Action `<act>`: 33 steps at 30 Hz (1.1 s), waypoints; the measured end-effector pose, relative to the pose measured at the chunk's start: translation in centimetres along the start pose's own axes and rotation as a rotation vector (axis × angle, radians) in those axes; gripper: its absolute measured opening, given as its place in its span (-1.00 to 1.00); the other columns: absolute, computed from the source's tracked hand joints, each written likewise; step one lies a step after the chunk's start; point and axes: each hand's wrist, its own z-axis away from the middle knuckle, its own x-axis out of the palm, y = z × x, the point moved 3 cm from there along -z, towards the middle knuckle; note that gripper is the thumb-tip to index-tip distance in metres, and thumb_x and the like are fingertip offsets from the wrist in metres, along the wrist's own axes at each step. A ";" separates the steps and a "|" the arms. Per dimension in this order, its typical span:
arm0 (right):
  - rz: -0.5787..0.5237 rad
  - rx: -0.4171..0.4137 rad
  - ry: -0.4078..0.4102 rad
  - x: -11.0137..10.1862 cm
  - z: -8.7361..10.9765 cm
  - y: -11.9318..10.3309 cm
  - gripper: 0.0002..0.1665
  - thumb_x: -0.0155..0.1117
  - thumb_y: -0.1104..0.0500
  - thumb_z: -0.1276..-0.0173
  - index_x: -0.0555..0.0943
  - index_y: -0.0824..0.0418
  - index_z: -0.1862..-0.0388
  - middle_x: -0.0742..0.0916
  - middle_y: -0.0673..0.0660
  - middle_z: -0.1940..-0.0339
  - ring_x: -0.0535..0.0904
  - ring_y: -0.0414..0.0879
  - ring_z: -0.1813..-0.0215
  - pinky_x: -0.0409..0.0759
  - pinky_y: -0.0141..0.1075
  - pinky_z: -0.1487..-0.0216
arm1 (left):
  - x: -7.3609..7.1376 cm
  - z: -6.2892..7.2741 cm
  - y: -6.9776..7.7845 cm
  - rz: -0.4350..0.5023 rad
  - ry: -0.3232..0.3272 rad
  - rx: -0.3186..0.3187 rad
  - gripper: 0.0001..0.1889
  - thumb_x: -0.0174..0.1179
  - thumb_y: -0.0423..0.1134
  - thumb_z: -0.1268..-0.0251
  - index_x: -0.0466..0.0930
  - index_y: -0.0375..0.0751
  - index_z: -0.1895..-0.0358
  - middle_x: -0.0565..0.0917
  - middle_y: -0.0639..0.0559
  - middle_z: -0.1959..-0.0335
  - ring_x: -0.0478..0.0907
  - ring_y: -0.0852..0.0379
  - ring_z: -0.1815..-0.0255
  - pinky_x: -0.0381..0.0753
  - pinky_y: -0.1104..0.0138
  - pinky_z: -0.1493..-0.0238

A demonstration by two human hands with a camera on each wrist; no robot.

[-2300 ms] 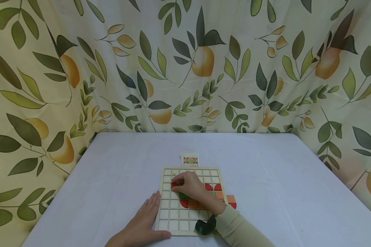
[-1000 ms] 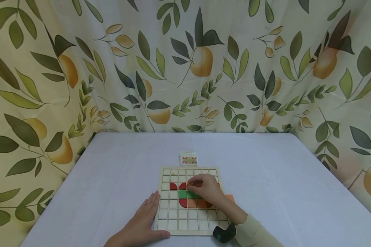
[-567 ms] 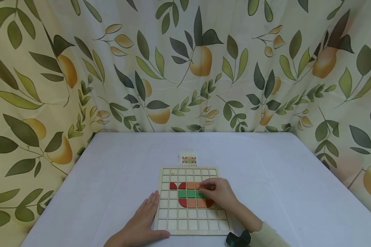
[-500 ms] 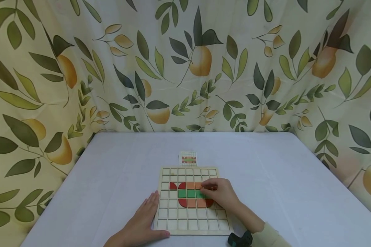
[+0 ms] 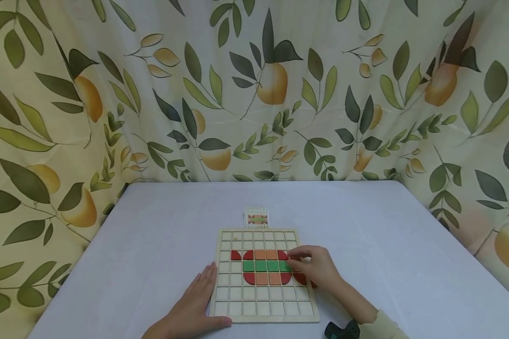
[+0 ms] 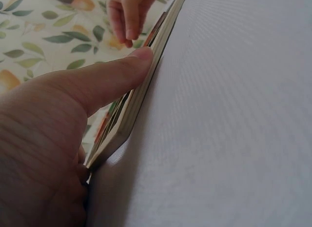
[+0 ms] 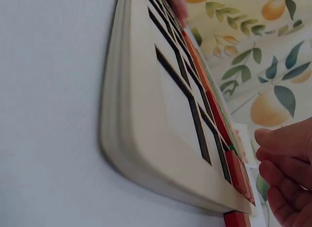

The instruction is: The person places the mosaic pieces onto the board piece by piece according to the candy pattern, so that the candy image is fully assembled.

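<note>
A wooden grid board (image 5: 230, 301) lies on the white table, with red, orange and green tiles (image 5: 260, 266) in its middle rows. My left hand (image 5: 195, 299) rests along the board's left edge, fingers straight, thumb (image 6: 114, 79) at the near edge. My right hand (image 5: 318, 266) is over the right side of the pattern; its index finger and thumb are slightly apart beside a red quarter-round tile (image 5: 282, 254). In the right wrist view, no tile shows between the fingers (image 7: 282, 175). A lone red tile (image 5: 236, 255) sits in the upper row, towards the left.
A small pattern card (image 5: 256, 218) lies beyond the board's far edge. Just off the right edge a red tile (image 7: 236, 219) is partly visible. A black wrist camera (image 5: 342, 330) sits on my right wrist. A leaf-printed curtain (image 5: 161, 117) hangs behind the table.
My right hand has moved rightwards along the upper tile row, from the lone red tile to the row's right end. Orange and red tiles there have come into view. My left hand has stayed put.
</note>
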 end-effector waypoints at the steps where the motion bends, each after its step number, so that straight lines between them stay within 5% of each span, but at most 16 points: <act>1: 0.006 0.000 0.002 -0.1 0.0 0.0 -0.85 0.44 0.22 -0.05 0.72 0.14 0.34 0.72 -0.07 0.38 0.57 -0.20 0.26 0.50 -0.14 0.08 | 0.0 0.0 0.0 0.000 0.000 0.001 0.26 0.09 0.51 0.18 -0.16 -0.40 -0.42 -0.08 -0.18 -0.45 -0.21 -0.05 -0.44 -0.12 0.00 -0.34; 22: 0.020 0.161 0.052 -3.0 1.5 3.4 -0.68 0.44 0.04 -0.06 0.70 0.15 0.21 0.70 0.00 0.23 0.54 -0.06 0.04 0.52 -0.12 0.04 | -0.2 0.1 0.1 0.014 -0.001 0.010 0.27 0.09 0.51 0.17 -0.19 -0.40 -0.42 -0.09 -0.20 -0.45 -0.22 -0.06 -0.44 -0.14 -0.01 -0.34; 33: 0.080 0.102 0.021 -3.1 1.8 3.7 -0.69 0.49 0.09 0.01 0.71 0.19 0.27 0.72 -0.01 0.29 0.57 -0.04 0.08 0.53 -0.15 0.06 | -0.1 0.1 0.1 0.009 0.003 0.015 0.27 0.09 0.51 0.17 -0.16 -0.41 -0.42 -0.08 -0.20 -0.45 -0.21 -0.07 -0.44 -0.14 0.00 -0.34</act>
